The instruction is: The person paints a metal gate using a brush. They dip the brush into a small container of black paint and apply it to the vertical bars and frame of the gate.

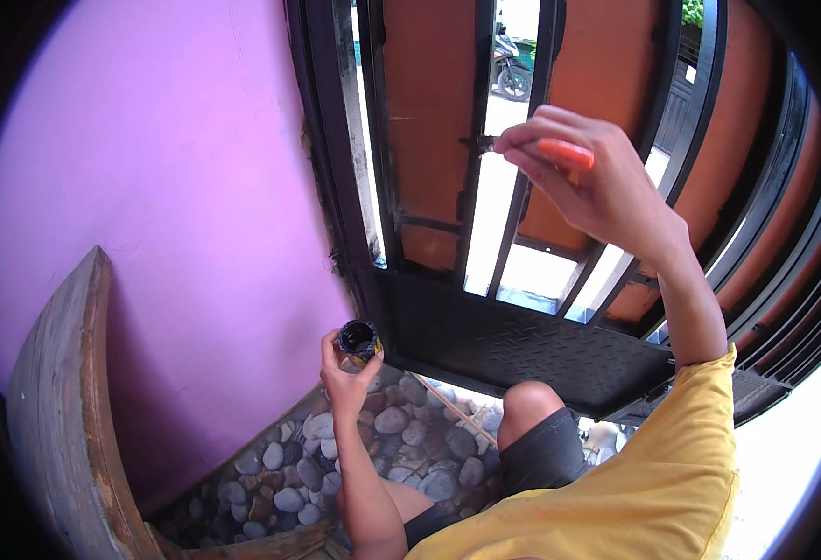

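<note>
Small black paint tin [360,340], open top, dark inside, gripped in left hand [343,373] fingers, held low w/ bent arm over pebble floor [410,448]. Right hand [589,182] raised, fingers pinching orange-handled brush [560,151]; bristle tip just past fingertips, touching black gate bar [476,140].

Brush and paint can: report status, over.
Right hand shut on orange-handled brush, tip at black gate bar. Left hand shut on small paint can, held low. Nothing between brush and bar.
</note>
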A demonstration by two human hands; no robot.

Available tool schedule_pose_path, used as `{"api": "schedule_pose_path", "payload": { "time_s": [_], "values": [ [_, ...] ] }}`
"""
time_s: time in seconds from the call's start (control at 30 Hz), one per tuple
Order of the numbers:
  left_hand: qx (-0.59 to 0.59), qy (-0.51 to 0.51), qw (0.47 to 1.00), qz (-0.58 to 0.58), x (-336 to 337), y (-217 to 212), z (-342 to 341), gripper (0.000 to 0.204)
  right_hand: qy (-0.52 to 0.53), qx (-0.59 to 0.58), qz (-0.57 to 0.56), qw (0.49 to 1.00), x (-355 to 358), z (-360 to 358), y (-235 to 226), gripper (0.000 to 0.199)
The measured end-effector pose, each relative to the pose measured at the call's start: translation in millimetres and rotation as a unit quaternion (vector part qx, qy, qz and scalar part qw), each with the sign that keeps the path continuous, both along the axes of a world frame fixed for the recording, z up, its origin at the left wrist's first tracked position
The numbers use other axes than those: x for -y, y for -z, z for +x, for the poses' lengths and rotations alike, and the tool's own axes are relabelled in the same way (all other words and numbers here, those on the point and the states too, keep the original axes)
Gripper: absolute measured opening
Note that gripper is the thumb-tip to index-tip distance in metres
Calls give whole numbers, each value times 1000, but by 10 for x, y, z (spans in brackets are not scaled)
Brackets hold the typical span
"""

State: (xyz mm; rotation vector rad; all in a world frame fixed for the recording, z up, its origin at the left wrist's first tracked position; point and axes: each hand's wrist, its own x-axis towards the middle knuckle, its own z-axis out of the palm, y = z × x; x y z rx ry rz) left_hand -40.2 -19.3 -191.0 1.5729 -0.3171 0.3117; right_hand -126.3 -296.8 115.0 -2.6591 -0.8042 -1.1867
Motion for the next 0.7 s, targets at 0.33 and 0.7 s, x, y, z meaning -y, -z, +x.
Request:
{"api": "schedule_pose_path", "payload": {
  "time_s": [0.33,0.7],
  "values": [
    [7,-3,1000,-2,-1,-22,-8,58,112,172,-170,964,-16,68,-123,26],
    [12,4,1000,4,-11,-19,-21,59,27,-40,-10,999,24,7,54,20]
  ]
}}
